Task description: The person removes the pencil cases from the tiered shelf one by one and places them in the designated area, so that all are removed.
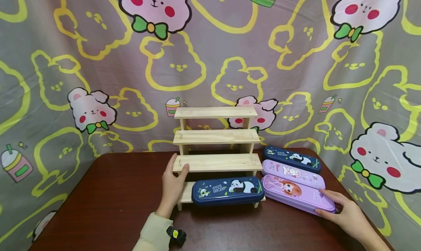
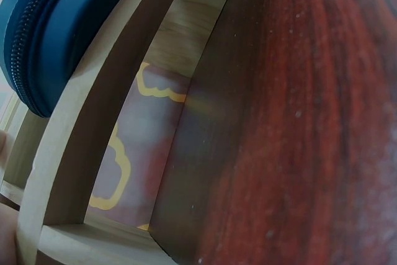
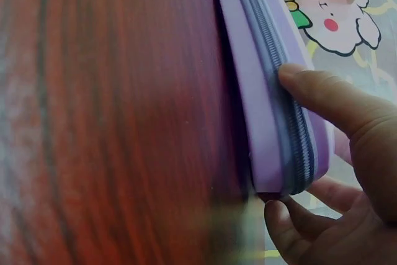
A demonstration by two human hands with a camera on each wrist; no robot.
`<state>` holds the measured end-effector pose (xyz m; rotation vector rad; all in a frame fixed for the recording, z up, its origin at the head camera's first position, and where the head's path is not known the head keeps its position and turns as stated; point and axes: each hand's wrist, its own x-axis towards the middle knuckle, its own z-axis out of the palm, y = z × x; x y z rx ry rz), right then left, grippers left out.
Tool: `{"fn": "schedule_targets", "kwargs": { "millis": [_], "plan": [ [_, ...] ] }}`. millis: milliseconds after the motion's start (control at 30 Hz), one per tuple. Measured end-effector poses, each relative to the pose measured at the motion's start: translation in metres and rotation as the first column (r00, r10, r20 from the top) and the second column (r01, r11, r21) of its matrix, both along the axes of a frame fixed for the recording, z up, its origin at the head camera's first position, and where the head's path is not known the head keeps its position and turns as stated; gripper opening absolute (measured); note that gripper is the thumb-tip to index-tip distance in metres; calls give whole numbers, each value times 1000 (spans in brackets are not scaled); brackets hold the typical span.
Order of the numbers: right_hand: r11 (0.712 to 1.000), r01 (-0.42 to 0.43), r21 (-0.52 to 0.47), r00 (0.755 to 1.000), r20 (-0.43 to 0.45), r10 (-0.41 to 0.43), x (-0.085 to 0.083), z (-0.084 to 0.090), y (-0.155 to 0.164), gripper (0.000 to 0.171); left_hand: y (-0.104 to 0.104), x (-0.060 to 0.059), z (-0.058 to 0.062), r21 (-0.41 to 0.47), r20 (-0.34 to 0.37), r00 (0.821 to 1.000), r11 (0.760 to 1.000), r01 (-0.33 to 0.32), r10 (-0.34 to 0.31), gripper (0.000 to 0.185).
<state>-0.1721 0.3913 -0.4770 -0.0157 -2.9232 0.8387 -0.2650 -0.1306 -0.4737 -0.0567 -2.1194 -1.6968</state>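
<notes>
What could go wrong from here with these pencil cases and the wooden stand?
The right hand grips the front purple case only at one end, so the far end might dip or knock the lilac case. The navy case on the lowest step sits toward that step's right end, so a bump could push it off. The left hand holds the left side of the wooden stand; a tug there might shift it.
</notes>
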Motion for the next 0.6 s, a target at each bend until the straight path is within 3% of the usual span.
{"fn": "schedule_targets", "kwargs": {
  "millis": [467, 600],
  "plan": [
    [998, 42, -44, 996, 81, -39, -3, 9, 3, 93, 0, 1, 1, 5, -6, 1000, 1000, 10, -9, 67],
    [995, 80, -59, 996, 46, -78, -1, 16, -1, 89, 0, 0, 1, 1, -1, 1000, 1000, 6, -6, 68]
  ]
}}
